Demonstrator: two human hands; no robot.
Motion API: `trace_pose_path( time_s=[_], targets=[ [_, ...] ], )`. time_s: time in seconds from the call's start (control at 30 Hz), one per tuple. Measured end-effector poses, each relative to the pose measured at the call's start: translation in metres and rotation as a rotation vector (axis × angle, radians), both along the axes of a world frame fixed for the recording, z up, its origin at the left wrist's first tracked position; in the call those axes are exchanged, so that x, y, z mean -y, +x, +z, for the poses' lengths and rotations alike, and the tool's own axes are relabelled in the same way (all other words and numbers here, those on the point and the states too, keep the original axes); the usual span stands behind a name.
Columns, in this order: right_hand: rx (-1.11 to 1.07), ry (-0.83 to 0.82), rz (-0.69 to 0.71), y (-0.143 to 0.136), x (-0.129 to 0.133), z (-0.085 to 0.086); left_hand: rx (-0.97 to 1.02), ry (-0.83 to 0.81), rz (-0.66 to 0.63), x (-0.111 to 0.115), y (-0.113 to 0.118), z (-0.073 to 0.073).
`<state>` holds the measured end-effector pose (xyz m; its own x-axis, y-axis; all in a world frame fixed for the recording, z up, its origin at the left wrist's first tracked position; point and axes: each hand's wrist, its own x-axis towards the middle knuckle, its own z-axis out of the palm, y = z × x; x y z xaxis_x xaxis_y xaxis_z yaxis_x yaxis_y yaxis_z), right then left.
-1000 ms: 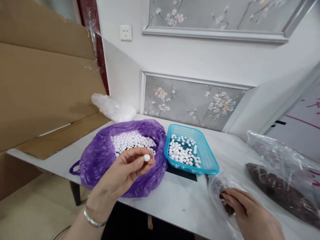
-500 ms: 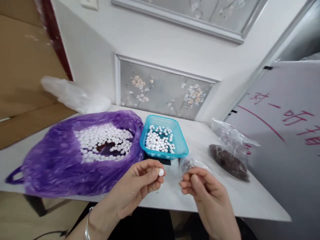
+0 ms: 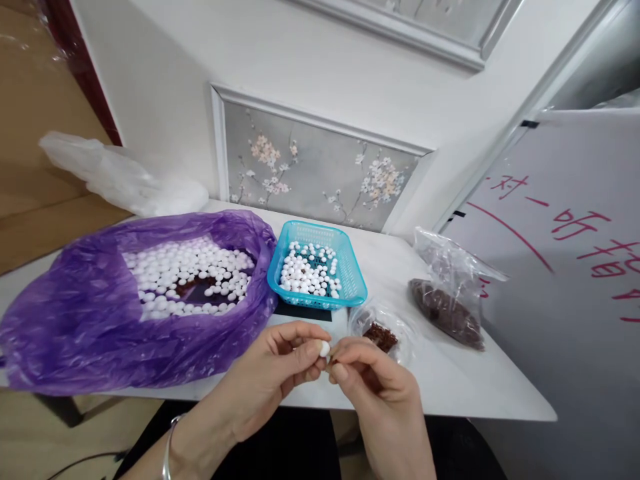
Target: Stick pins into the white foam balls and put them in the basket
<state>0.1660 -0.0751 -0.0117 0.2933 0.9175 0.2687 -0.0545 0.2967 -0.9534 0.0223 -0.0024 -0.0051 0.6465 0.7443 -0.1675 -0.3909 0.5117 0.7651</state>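
Thumb and fingers of our left hand [image 3: 273, 377] are pinching a white ball [image 3: 325, 349], which is showing against the white table [image 3: 500, 393]. We are holding the fingertips of our right hand [image 3: 385, 390] drawn together just beside the ball, and we are unable to tell whether they are gripping anything small. More balls are lying in the purple bag [image 3: 100, 327] at the left and in the blue basket [image 3: 357, 287] beside it. Beyond our right hand, a clear bag [image 3: 361, 321] is holding brown pieces [image 3: 381, 337]; farther right, a second clear bag [image 3: 443, 260] is holding dark brown contents.
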Motion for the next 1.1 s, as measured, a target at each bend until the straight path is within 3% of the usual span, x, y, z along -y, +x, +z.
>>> trace_pose_path(
  time_s=[0.57, 1.1],
  targets=[
    [-0.038, 0.004, 0.088, -0.008, -0.002, -0.008, 0.027, 0.032, 0.012, 0.005, -0.007, 0.003],
    [-0.216, 0.022, 0.121, -0.019, -0.003, -0.003, 0.010, 0.284, 0.019, 0.003, -0.014, 0.007]
  ],
)
